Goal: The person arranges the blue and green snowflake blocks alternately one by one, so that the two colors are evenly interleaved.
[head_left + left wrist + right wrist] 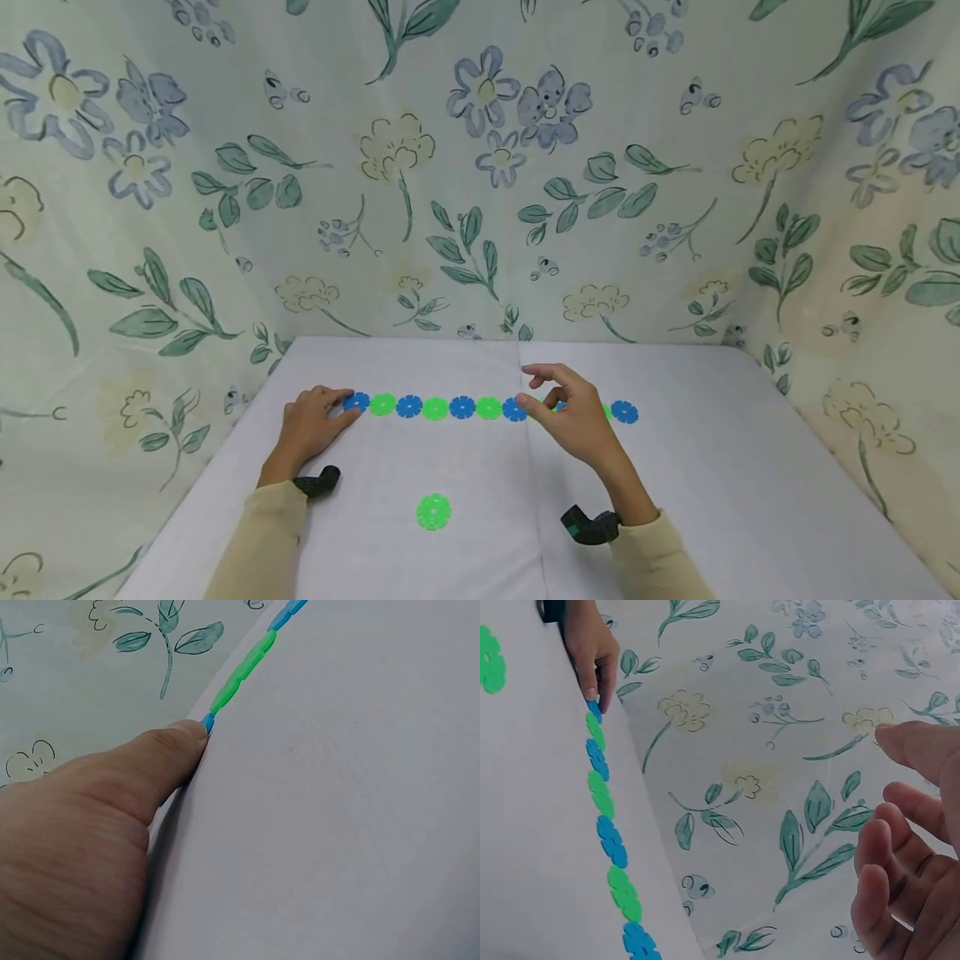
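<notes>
Blue and green notched plastic discs, shaped like flowers, lie in a straight alternating row across the table in the head view. My left hand (309, 427) pinches the blue disc (357, 402) at the row's left end between thumb and fingers. In the left wrist view the thumb (180, 746) covers most of that disc. Over the right part of the row hovers my right hand (576, 417), fingers loosely bent and holding nothing. It hides some discs there. A blue disc (625, 412) forms the right end. One loose green disc (433, 512) lies nearer to me.
A white cloth with a crease covers the table (750, 467). Behind and beside it hangs a curtain (480, 250) printed with flowers and leaves. Each wrist carries a small black camera (591, 527).
</notes>
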### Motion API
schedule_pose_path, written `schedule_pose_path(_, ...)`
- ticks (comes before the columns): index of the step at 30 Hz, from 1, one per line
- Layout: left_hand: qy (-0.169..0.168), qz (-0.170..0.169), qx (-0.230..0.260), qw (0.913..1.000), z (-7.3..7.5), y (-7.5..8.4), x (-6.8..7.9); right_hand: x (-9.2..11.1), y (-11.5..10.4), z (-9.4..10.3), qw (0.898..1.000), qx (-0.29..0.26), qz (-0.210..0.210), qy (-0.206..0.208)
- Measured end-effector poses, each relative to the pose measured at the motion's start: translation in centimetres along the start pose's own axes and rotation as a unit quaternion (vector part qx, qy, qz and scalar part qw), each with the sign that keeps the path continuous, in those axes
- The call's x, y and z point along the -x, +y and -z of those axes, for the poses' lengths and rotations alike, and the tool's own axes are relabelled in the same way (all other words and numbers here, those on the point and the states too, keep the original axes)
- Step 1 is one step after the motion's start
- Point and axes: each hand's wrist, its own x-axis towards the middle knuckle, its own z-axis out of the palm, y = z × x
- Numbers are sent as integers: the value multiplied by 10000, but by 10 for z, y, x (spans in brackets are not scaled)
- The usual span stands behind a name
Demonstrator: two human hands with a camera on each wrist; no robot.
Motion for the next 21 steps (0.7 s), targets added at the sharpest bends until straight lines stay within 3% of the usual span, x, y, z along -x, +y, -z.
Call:
schedule_pose_path(5, 24, 22, -15, 10000, -2, 1, 0, 4, -1, -22, 9988, 2, 25, -497)
schedule_pose_path(14, -42, 31, -10, 10000, -2, 1, -1, 14, -4, -53, 9944, 146, 69, -1040)
schedule_pose_path(21, -84, 41, -11, 10000, -1, 1, -1, 20, -2, -70, 9848, 235, 139, -1716)
